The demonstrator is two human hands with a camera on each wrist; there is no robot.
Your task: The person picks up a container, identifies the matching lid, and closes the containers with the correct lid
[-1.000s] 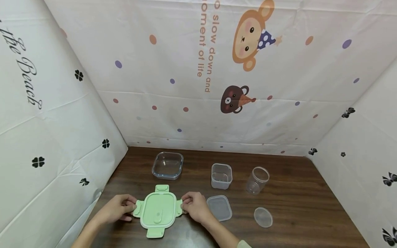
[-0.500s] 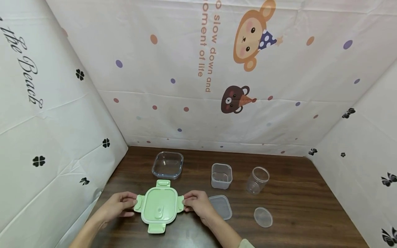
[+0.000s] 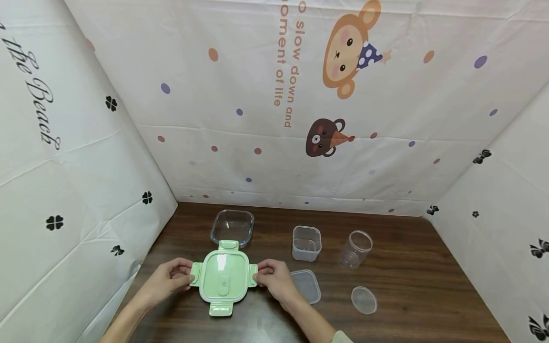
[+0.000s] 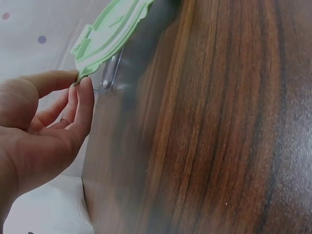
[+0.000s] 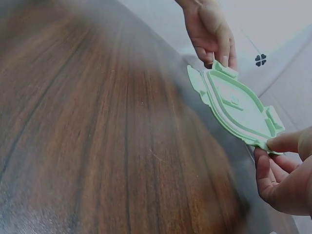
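A green lid [image 3: 224, 275] with a flap on each side is held level above the table, as both wrist views show. My left hand [image 3: 166, 279] pinches its left flap between thumb and fingers; the left wrist view shows the same grip on the lid [image 4: 114, 29]. On the opposite side my right hand [image 3: 276, 281] pinches the right flap, seen also in the right wrist view, where the lid [image 5: 236, 105] spans both hands. Just behind the lid stands a clear square glass container [image 3: 231, 225], its near edge partly covered by the lid's far flap.
A small square plastic box [image 3: 306, 244] stands right of the glass container, its translucent lid [image 3: 308, 287] partly behind my right hand. Farther right are a clear round jar [image 3: 357, 248] and a round lid [image 3: 364, 300]. Printed cloth [image 3: 257, 95] walls the wooden table [image 3: 411, 276].
Both hands have lifted the green lid and carried it forward, slightly rightward, towards the glass container. Its far flap now overlaps the container's near edge in the head view. The other containers have not moved.
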